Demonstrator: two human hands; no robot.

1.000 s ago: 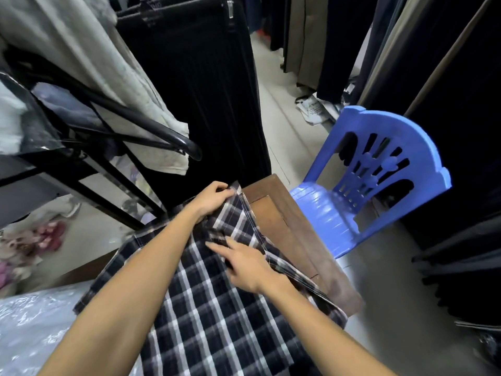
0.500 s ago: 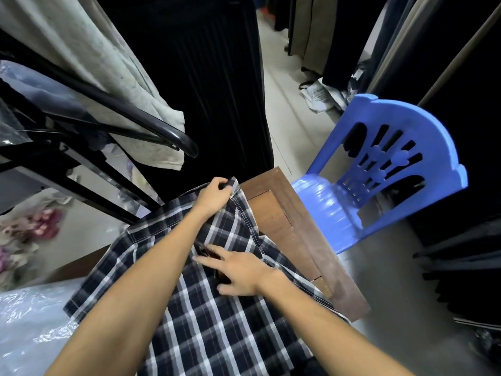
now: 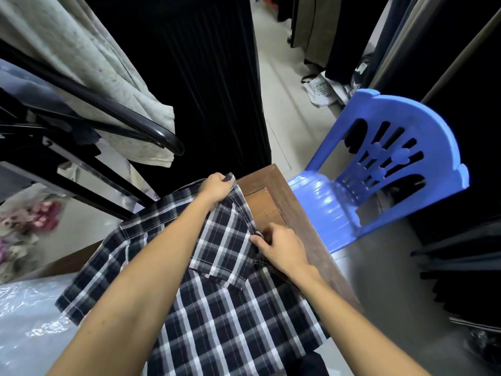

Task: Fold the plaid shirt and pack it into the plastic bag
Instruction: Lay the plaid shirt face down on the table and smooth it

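Observation:
A dark navy and white plaid shirt (image 3: 222, 316) lies spread on a brown wooden table (image 3: 273, 183). My left hand (image 3: 215, 187) grips the shirt's far corner at the table's back edge. My right hand (image 3: 282, 246) pinches the shirt's right edge, where a short sleeve lies folded inward over the body. Clear crinkled plastic bag material (image 3: 24, 316) lies at the lower left, beside the shirt's other sleeve.
A blue plastic chair (image 3: 379, 169) stands right of the table. A black metal rack (image 3: 113, 115) with a grey garment (image 3: 89, 58) reaches in from the left. Dark hanging clothes (image 3: 211, 77) stand behind the table and along the right. Pale tiled floor runs between them.
My right hand has slid from the middle of the shirt out to its right edge and closed on the fabric. The sleeve now lies folded over the shirt's body. My left hand keeps its grip.

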